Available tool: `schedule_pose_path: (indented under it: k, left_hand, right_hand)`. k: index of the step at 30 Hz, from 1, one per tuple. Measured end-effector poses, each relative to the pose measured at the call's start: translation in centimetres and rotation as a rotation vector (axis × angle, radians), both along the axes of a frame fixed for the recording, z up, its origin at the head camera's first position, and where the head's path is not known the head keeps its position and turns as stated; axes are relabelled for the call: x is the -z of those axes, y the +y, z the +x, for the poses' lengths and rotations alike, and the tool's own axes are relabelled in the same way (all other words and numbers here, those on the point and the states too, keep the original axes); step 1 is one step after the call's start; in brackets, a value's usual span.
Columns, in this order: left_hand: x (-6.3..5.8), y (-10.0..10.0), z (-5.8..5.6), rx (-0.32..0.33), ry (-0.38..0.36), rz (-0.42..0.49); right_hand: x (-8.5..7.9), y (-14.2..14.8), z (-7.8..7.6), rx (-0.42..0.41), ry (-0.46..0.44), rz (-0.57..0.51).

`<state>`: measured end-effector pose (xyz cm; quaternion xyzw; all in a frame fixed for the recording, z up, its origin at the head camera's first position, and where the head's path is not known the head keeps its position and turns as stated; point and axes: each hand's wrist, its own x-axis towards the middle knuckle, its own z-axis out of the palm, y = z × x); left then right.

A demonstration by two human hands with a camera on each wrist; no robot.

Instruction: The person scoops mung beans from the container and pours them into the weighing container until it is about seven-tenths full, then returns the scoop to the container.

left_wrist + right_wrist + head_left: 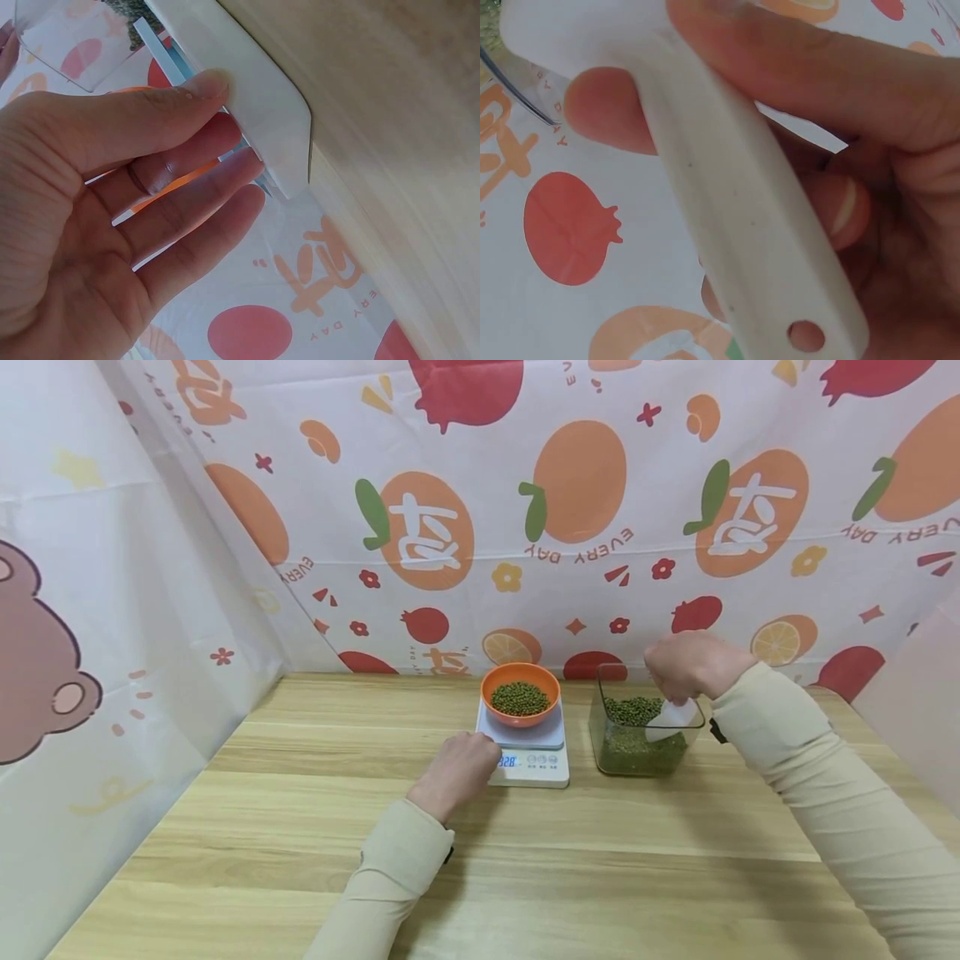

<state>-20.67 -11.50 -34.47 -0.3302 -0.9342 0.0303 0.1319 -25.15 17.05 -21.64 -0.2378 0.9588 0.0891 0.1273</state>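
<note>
My right hand (693, 664) grips the handle of a white plastic scoop (735, 210), its thumb and fingers curled round it. The scoop's blade dips into a clear container (611, 764) holding green mung beans (633, 710). Left of it stands a white kitchen scale (551, 777) with a lit display. On its platform sits an orange bowl (517, 721) with more mung beans in it. With loosely extended fingers, my left hand (459, 770) touches the scale's front left corner. In the left wrist view its thumb (206, 84) rests along the white base.
Light wood-grain table (300, 835) runs under everything. A fruit-print cloth (480, 452) hangs right behind the bowl and container. Another cloth with a bear print (37, 660) covers the left side.
</note>
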Motion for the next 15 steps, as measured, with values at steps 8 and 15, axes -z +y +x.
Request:
schedule_pose_path:
  k: [8, 15]
  left_hand:
    - [0.0, -0.1, 0.1, 0.000, 0.007, 0.001]
    - [0.0, 0.0, 0.2, -0.002, 0.005, 0.003]
  right_hand:
    - [0.7, -0.7, -0.1, 0.009, -0.031, 0.069]
    - [1.3, -1.0, -0.3, -0.054, 0.008, 0.092]
